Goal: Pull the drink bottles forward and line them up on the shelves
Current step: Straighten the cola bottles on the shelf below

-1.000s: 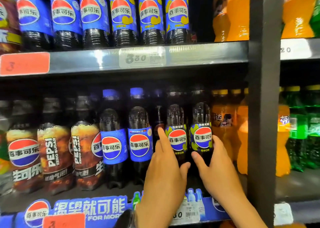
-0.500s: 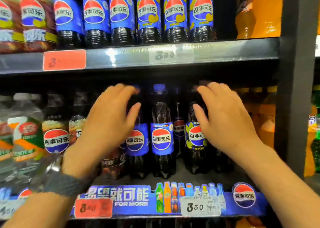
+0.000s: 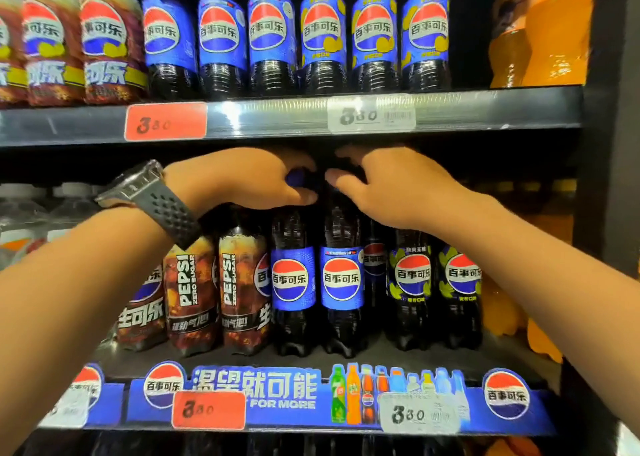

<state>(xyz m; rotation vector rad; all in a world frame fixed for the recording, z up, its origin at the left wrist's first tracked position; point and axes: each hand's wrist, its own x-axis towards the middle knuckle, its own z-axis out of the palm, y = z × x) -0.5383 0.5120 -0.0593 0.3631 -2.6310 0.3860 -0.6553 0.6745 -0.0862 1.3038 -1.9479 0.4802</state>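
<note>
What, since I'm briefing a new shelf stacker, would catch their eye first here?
Two hands meet mid-frame under the upper shelf: the left hand pinches the blue cap of a blue-label bottle, the right hand reaches over the top of the next bottle. Cola bottles with red, white and blue logos fill both shelves, orange drinks at top right. A red price tag glows on the upper shelf's edge.

Glossy plastic cola bottles (image 3: 293, 282); glossy clear strip on shelf edge (image 3: 277, 119).
</note>
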